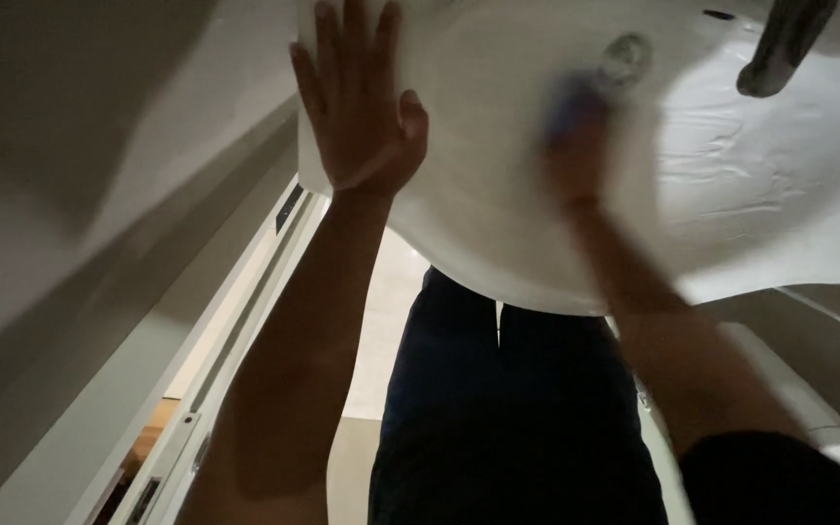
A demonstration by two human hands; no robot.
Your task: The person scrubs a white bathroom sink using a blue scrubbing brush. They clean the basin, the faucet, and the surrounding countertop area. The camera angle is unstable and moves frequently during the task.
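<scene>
Nearest me are my dark trousers (517, 408), with pale floor (381, 321) open between them and the door frame (235, 321) to my left. My left hand (357, 107) lies flat on the near left rim of the white sink (751, 185), fingers (352, 39) spread wide and gripping nothing. That curved front rim overhangs my legs. My right hand (576, 126) is inside the basin, blurred, over something bluish; I cannot tell how tightly its fingers close. Just beyond it sits the drain (627, 53). Farther right, the grey tap (780, 44) reaches over the bowl.
</scene>
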